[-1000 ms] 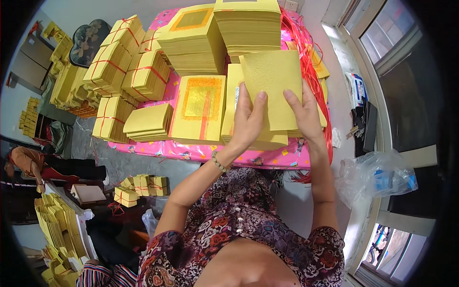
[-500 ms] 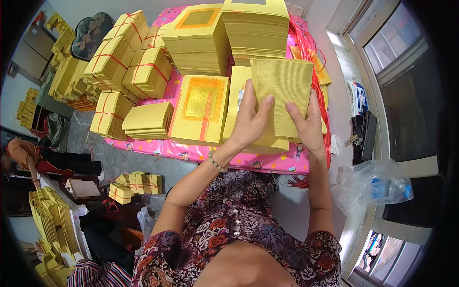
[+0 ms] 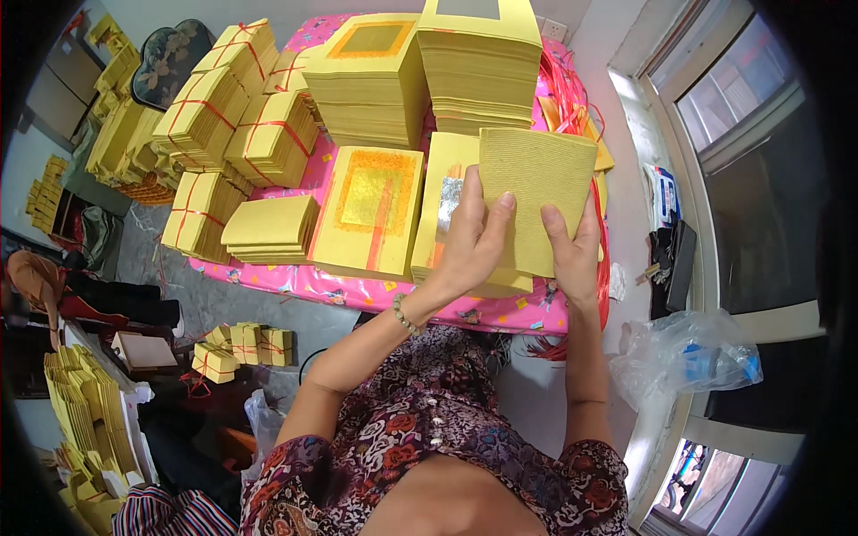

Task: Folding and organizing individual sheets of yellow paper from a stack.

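Observation:
A folded bundle of ridged yellow paper (image 3: pixel 541 174) is held upright between my two hands above the table. On its left edge my left hand (image 3: pixel 478 234) is closed, the thumb pressed on the near face. My right hand (image 3: pixel 572 250) grips the lower right side, thumb in front and fingers behind. Behind the bundle, partly hidden, lies a stack of yellow sheets with a silver patch (image 3: pixel 450 198). Just left of it is a stack with a gold square and orange border (image 3: pixel 366 210). Further left sit several folded paper bundles (image 3: pixel 271 230).
Tall yellow paper stacks (image 3: pixel 478 80) stand at the back of the pink-covered table (image 3: pixel 357 286). Red-tied bundles (image 3: pixel 201 116) pile up at the left, red strips (image 3: pixel 563 94) at the right. A clear plastic bag (image 3: pixel 684 357) hangs by the window. Another person (image 3: pixel 36 277) is at far left.
Both hands and the paper bundle have shifted slightly right and toward me. More of the silver patch on the stack behind shows now. The grip looks the same.

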Demonstrator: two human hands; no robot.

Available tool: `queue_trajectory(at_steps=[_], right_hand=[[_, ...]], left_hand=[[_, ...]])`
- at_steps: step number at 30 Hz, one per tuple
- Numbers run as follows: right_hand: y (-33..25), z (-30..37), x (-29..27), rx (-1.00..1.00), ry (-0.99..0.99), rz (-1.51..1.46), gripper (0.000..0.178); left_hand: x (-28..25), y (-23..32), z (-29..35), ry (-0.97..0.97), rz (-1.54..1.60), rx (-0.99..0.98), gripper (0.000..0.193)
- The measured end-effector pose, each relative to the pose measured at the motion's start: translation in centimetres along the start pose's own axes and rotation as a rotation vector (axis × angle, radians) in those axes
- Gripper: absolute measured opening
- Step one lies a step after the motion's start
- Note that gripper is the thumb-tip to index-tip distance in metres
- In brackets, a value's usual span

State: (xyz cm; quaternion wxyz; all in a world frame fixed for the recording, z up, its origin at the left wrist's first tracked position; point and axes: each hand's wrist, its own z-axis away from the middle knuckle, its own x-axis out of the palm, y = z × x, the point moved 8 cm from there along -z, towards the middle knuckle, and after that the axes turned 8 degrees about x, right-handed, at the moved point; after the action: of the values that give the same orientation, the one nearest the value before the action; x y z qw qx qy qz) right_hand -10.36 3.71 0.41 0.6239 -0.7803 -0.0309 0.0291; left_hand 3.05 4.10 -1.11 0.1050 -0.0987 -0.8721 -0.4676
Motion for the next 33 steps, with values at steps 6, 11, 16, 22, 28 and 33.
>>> queue_trajectory(at_steps=[6,11,16,22,28,33], right_hand=[[1.0,-0.5,-0.5,0.05,-0.014,0.1,0.039],[3.0,-2.3,-0.6,0.205,-0.135,-0.02,0.04],[5.3,-3.1,-0.1,0.328,-0.171,-0.146,0.043],[6.0,-3.1,-0.2,0.349,-0.183,-0.166,0.044],[5.4,-2.7,-0.2,0.34,-0.158,-0.149,0.042],[3.0,-1.6,0.0,0.178,-0.079,0.006,0.04]], left_hand=[[-0.4,-1.3,-0.1,0.0,0.093,-0.127,0.03],[-0.5,-3.1,-0.8,-0.012,0.188,-0.343,0.034],[-1.6,-5.3,-0.7,0.016,0.148,-0.486,0.026],[-1.8,-6.4,-0.5,0.028,0.173,-0.564,0.027],[-1.0,-5.1,-0.5,0.063,0.184,-0.462,0.03],[-0.8,-3.8,-0.3,0.023,0.036,-0.273,0.032]])
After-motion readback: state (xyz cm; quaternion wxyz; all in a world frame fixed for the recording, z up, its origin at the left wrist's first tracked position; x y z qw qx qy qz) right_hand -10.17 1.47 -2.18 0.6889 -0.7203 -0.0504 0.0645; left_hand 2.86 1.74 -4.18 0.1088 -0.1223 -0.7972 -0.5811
